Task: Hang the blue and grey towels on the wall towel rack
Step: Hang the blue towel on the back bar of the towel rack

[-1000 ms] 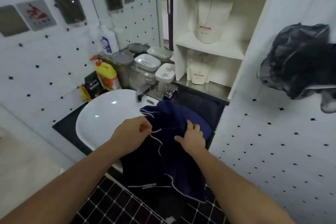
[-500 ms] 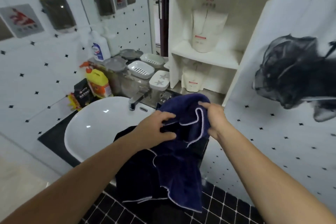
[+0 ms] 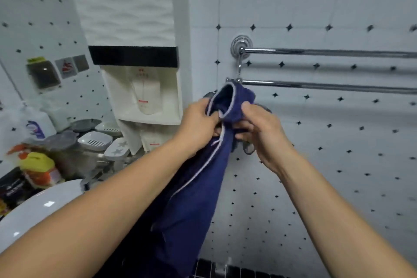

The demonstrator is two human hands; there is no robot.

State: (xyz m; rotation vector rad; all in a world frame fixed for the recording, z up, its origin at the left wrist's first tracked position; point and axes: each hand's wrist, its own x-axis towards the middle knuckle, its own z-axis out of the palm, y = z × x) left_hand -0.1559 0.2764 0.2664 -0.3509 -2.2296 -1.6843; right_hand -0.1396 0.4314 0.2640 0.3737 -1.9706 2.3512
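At the bottom edge of the view, two bare forearms reach up and forward from either side, and a strip of black floor tile shows between them. Low on the left sits the white rim of the washbasin. Between the arms hangs the blue towel, dark navy with a pale piped edge, its lower part trailing down out of sight. Its top is bunched into a fold held up in front of the wall. The left hand is clenched around the left side of that bunched top, and the right hand grips the right side, fingers curled into the cloth. Something grey peeks out from behind the right hand, too hidden to identify.

Just beyond the towel's top, the wall towel rack runs off to the right as two chrome bars, one above the other, fixed at a round mount on the white tiled wall. The towel's upper fold is just beside the left end of the lower bar, not draped over it.

Further left, a yellow-capped bottle and soap dishes crowd the table behind the basin, below a white recessed shelf holding a pale bottle.
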